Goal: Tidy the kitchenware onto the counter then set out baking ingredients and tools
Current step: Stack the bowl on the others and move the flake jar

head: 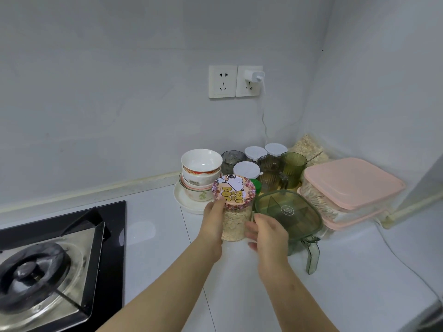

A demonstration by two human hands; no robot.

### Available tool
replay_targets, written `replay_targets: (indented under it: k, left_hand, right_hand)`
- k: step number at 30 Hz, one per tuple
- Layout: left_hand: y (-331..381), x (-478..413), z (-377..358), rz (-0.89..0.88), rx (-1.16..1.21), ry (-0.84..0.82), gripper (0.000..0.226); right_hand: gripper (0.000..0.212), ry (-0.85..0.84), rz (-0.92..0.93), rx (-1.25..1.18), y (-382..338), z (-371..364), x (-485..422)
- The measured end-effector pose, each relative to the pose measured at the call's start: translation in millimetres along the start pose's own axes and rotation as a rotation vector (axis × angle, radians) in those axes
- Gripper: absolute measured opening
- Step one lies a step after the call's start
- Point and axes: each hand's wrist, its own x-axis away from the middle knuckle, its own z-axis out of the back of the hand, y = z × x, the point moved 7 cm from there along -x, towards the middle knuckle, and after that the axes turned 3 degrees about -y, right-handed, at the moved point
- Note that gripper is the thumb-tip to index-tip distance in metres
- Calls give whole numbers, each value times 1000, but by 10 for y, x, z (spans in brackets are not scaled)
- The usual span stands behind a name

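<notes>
In the head view, we held the oat jar (pixel 234 215) on the counter (pixel 163 238). Our left hand (pixel 214 227) had its fingers curled round the jar's left side, and our right hand (pixel 269 234) curled round its right. We guessed we were setting out the oats. The bowls (pixel 201 174) stood just behind the jar and the green box (pixel 291 213) sat close on its right, so the next move needed care. Left of the jar, bare counter ran to the stove (pixel 50 262).

Upright oat jar (pixel 233 222) in left hand (pixel 213 228) and right hand (pixel 269 237) on white counter (pixel 167 236), green container (pixel 288 212) just beside.
</notes>
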Motion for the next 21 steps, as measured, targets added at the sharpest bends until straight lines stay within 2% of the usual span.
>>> replay_targets:
  k: [3, 5, 6, 8, 12, 14, 21]
  left_hand:
    - [-104, 125, -79, 9, 28, 57, 56]
    - [-242, 182, -187, 89, 87, 50, 64]
    - [-306, 176, -225, 127, 115, 36, 66]
    - [-391, 214, -339, 165, 160, -1, 71]
    - [-384, 258, -383, 151, 200, -37, 75]
    - [-377, 285, -364, 152, 206, -46, 73]
    - [-429, 342, -247, 150, 214, -49, 63]
  right_hand:
    - [18, 229, 190, 282, -166, 448, 53]
    - [36, 349, 200, 521, -215, 671, 98]
    - [45, 352, 176, 608, -212, 694, 108]
    - [57, 330, 195, 684, -241, 747, 138]
    - [58, 131, 157, 474, -190, 689, 77]
    - [58, 58, 144, 465, -170, 668, 60]
    - [54, -10, 153, 516, -127, 529, 23]
